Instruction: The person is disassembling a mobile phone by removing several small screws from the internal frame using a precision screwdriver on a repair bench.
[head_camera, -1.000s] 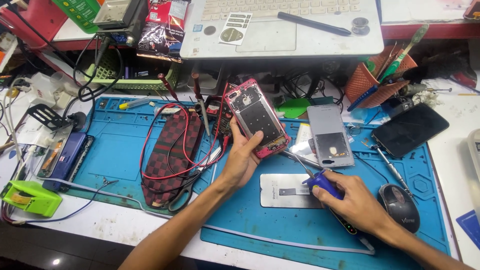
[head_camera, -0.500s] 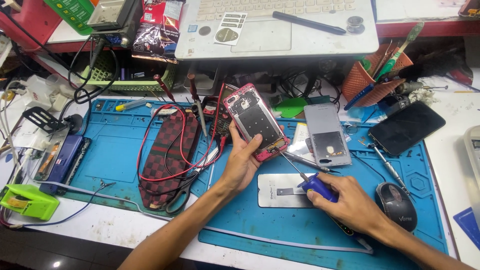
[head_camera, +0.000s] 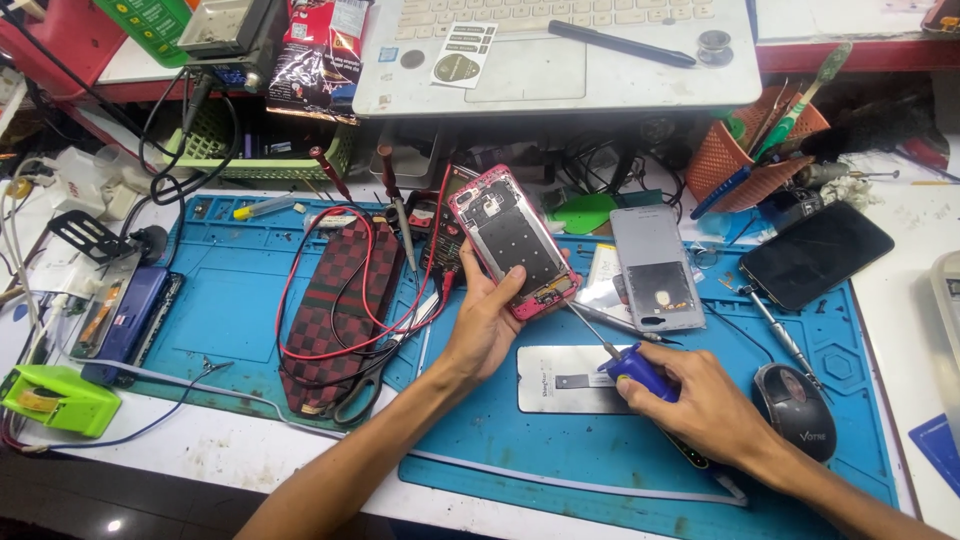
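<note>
My left hand (head_camera: 487, 325) holds an opened pink-framed phone (head_camera: 512, 240) tilted up above the blue work mat (head_camera: 230, 310). My right hand (head_camera: 700, 405) grips a blue-handled screwdriver (head_camera: 632, 367). Its thin shaft points up-left and its tip touches the phone's lower edge. Under both hands lies a white phone screen panel (head_camera: 565, 380) flat on the mat. A grey phone back cover (head_camera: 657, 268) rests just right of the held phone.
A checkered red-black pouch (head_camera: 340, 310) with red and black probe leads lies left of my hands. A black phone (head_camera: 815, 255), a computer mouse (head_camera: 795, 410), tweezers (head_camera: 775, 325), an orange tool cup (head_camera: 745, 150), a laptop (head_camera: 560, 50) and a green device (head_camera: 55, 400) surround the mat.
The view has shifted slightly. My right hand with the screwdriver has edged toward the phone's lower edge; my left hand keeps the phone in the same pose.
</note>
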